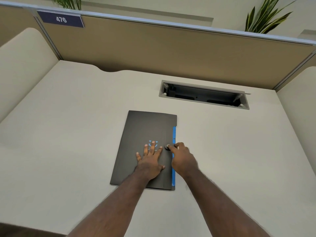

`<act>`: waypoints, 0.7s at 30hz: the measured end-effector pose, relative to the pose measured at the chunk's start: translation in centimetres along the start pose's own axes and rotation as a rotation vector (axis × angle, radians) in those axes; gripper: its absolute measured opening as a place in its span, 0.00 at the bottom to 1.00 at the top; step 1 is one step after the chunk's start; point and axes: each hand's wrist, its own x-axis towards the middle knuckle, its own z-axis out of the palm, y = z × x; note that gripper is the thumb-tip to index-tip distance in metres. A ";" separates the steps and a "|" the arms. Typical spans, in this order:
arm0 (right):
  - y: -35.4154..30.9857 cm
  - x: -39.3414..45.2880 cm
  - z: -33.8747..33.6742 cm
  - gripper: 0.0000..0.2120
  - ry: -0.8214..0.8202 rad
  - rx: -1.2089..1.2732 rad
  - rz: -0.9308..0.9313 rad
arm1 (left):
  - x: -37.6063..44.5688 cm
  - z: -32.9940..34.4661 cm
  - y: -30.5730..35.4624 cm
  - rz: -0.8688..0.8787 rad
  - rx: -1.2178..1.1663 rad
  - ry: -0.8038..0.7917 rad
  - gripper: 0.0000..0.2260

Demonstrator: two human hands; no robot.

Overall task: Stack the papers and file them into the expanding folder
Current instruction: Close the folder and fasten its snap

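Two hands are shown on a closed black expanding folder (145, 147). The left hand (150, 161) is laid flat, fingers spread, pinning the cover; nothing is grasped. The right hand (183, 159) is loosely curled, its fingertips (169, 146) on the round snap button (166, 147) near the blue right edge (174, 154). The folder lies flat at mid-desk (68, 134), near the front edge, with a cable tray (204, 94) beyond. No loose papers are visible. The folder is judged light, thin and flexible, best taken by its flap edge.
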 end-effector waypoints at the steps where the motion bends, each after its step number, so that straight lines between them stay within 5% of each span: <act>1: -0.1 0.0 0.0 0.29 -0.003 -0.026 -0.001 | 0.0 0.1 -0.1 0.000 -0.004 0.001 0.38; 14: -0.8 0.7 0.4 0.24 -0.003 -0.266 -0.001 | 0.3 0.1 0.0 -0.002 0.010 -0.016 0.39; 21: -1.0 -0.1 0.0 0.27 0.025 -0.103 0.027 | -0.3 -0.3 -0.8 0.022 -0.134 0.078 0.32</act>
